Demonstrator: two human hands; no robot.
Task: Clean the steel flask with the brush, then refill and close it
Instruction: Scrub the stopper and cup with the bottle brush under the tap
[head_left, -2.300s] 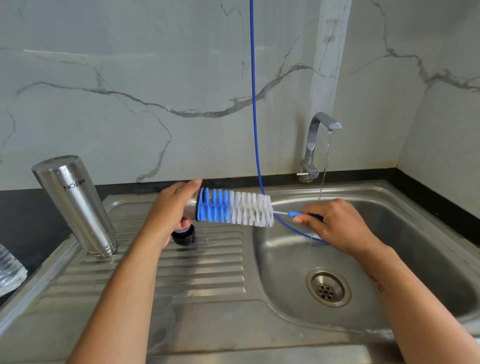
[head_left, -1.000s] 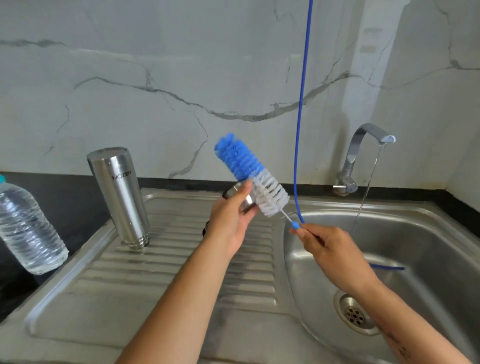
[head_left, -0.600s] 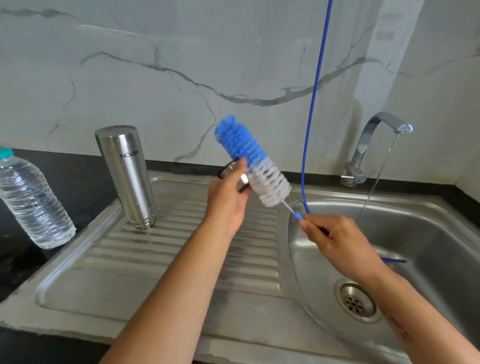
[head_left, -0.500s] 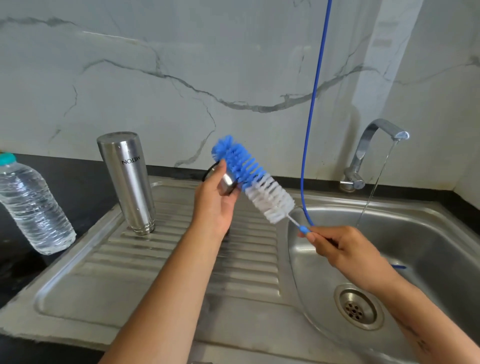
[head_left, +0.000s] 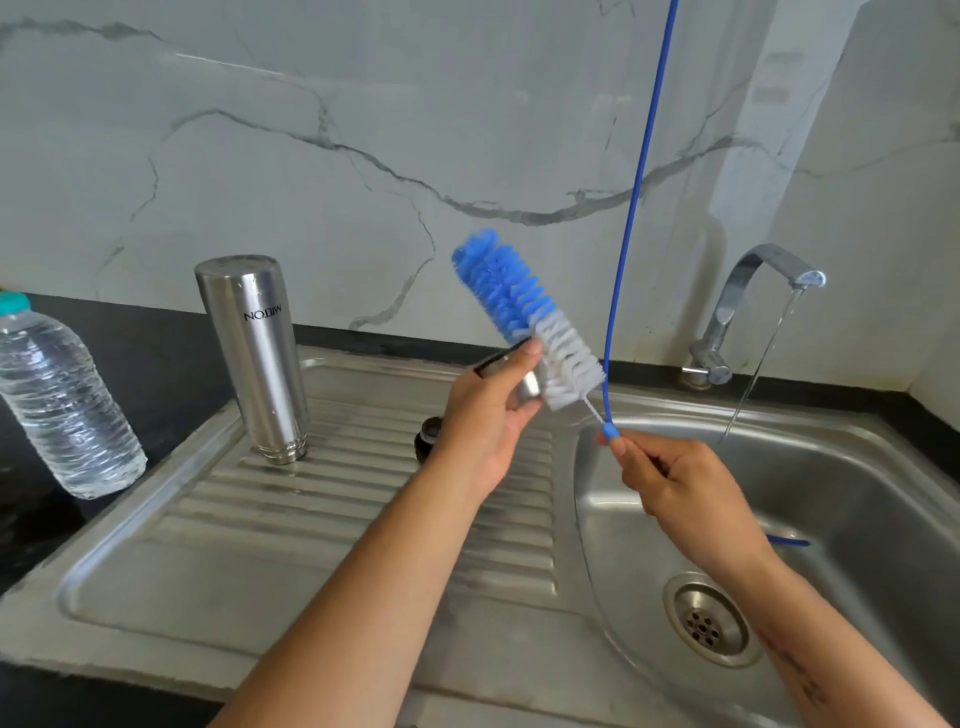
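Note:
The steel flask (head_left: 260, 358) stands upside down on the ribbed drainboard (head_left: 332, 519), left of my hands. My left hand (head_left: 488, 415) grips a small steel cap (head_left: 524, 382) above the drainboard. The blue and white bottle brush (head_left: 524, 312) lies against the cap, its head tilted up to the left. My right hand (head_left: 670, 478) pinches the brush's blue wire handle over the sink basin's left edge. A small black stopper (head_left: 427, 439) sits on the drainboard behind my left wrist.
The tap (head_left: 748, 306) at the back right runs a thin stream into the sink basin (head_left: 857, 519). A clear plastic water bottle (head_left: 57, 400) stands on the black counter at far left. The brush's long blue wire (head_left: 639, 182) loops up out of view.
Both hands raised the brush from level to tilted up. In the last half second the cap slid from the blue bristles down to the white bristles.

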